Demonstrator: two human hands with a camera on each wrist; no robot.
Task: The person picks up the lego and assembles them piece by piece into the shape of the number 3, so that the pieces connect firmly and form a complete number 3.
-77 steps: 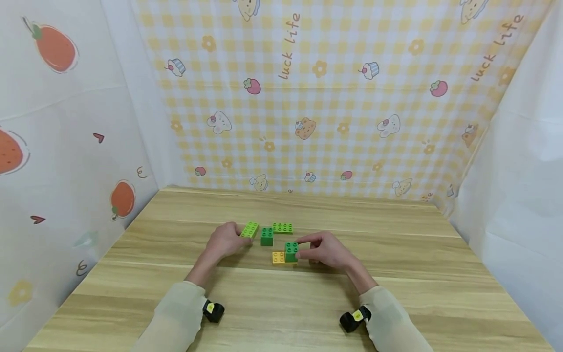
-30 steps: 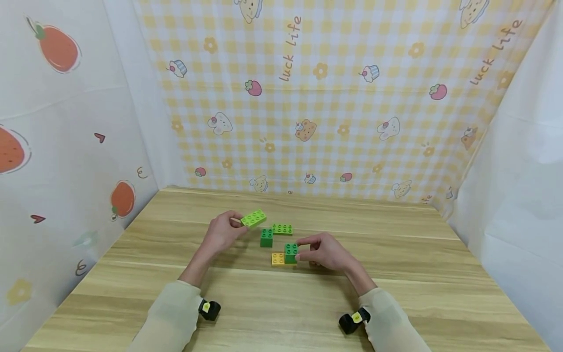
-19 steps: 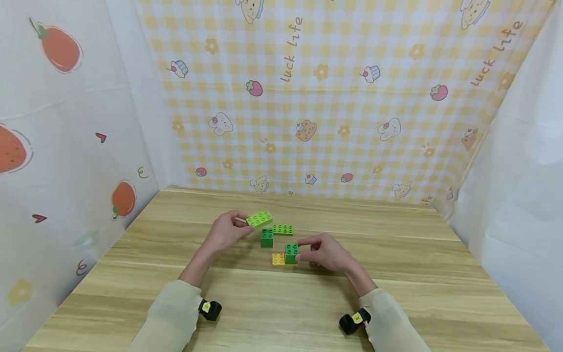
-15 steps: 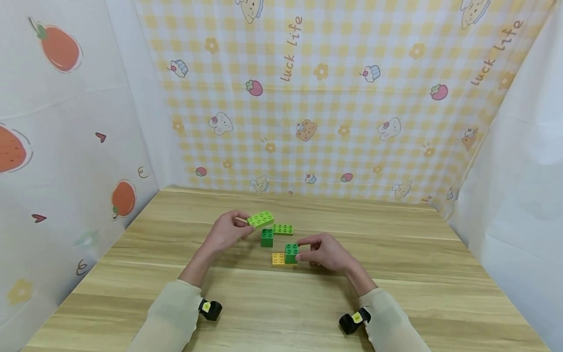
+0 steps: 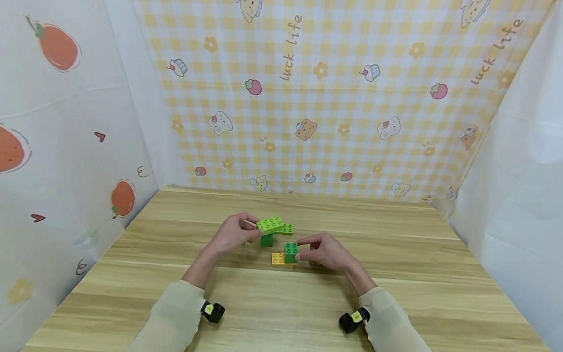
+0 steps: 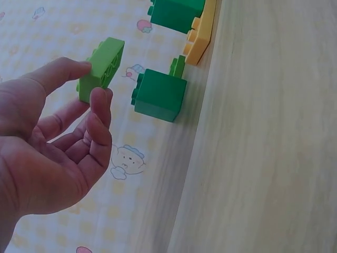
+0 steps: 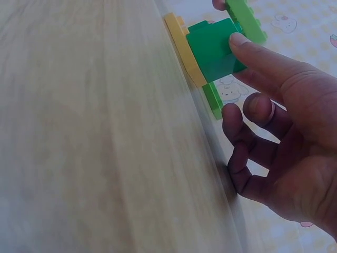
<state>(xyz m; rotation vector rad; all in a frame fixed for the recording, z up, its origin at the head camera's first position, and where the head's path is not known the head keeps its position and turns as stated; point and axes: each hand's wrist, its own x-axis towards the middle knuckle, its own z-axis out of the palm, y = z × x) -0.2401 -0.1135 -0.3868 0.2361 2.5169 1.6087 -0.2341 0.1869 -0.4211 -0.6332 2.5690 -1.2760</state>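
My left hand [image 5: 252, 230] pinches a lime green brick [image 5: 270, 224] between thumb and forefinger and holds it in the air just above a loose dark green brick [image 5: 266, 240]. In the left wrist view the lime brick [image 6: 101, 69] hangs left of that dark green brick [image 6: 159, 95]. My right hand [image 5: 301, 248] holds a second dark green brick [image 5: 291, 253], which sits on a yellow plate [image 5: 277, 258]. In the right wrist view its forefinger [image 7: 258, 58] lies on that brick [image 7: 213, 48] over the yellow plate [image 7: 184, 47].
A flat lime plate [image 5: 287, 229] lies just behind the loose dark green brick. The wooden table [image 5: 396, 274] is walled by patterned cloth at the back and by sheets on both sides. A wrist camera is strapped to each sleeve.
My left hand has lifted the lime brick off the table and carried it right, to over the loose dark green brick. The right hand and its brick have stayed put.
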